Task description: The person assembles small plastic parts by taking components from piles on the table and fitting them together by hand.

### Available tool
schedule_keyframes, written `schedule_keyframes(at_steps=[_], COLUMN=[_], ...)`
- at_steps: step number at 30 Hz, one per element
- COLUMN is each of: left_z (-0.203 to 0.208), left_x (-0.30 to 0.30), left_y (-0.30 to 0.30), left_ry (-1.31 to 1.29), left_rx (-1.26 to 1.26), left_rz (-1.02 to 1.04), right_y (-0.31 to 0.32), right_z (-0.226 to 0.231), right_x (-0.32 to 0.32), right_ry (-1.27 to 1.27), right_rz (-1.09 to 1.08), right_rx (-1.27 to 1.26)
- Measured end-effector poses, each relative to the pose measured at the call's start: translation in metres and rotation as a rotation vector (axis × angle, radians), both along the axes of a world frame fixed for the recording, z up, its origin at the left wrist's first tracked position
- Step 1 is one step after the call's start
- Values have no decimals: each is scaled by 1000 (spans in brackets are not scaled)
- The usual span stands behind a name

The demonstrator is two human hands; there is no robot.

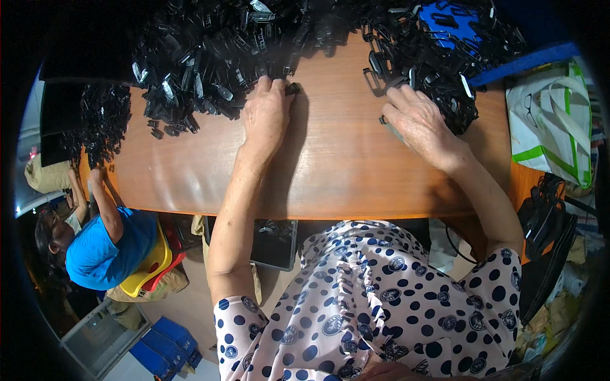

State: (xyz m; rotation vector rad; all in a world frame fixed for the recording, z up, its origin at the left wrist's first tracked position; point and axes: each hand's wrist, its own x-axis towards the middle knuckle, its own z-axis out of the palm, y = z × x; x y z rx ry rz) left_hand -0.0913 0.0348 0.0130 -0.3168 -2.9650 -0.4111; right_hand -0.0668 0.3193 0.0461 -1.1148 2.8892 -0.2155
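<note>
My left hand (265,114) is at the near edge of a large heap of black plastic parts (210,63), fingers bent and closed. A small black plastic part (293,88) sticks out beside its fingertips, seemingly pinched there. At a second heap of black parts (438,89) on the right, my right hand (416,114) has its fingers curled together against the left edge. What these fingers hold is hidden beneath them. Just left of that hand, by the thumb side, the tip of a small dark piece (383,119) shows.
Both heaps lie on a brown wooden table (356,171). A blue tray (445,25) lies under part of the right heap. At the right edge hangs a white and green bag (549,120). On the left, a person in blue (114,247) works at a smaller black pile (105,120).
</note>
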Motion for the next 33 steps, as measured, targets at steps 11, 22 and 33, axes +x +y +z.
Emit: schedule_keyframes(at_steps=[11,22,33], left_z=[21,34,46], left_x=[81,135,144], left_y=[32,54,70], left_ry=[-620,-222,-155], left_rx=[1200,785,726], left_rz=[127,-118,-220], right_y=[-18,-28,-16], right_z=[-13,8,7], right_x=[49,88,95], right_ry=[-1518,-1321,-1280], right_rz=[-70,-235,-266], right_rx=[-1560,-1222,-1262])
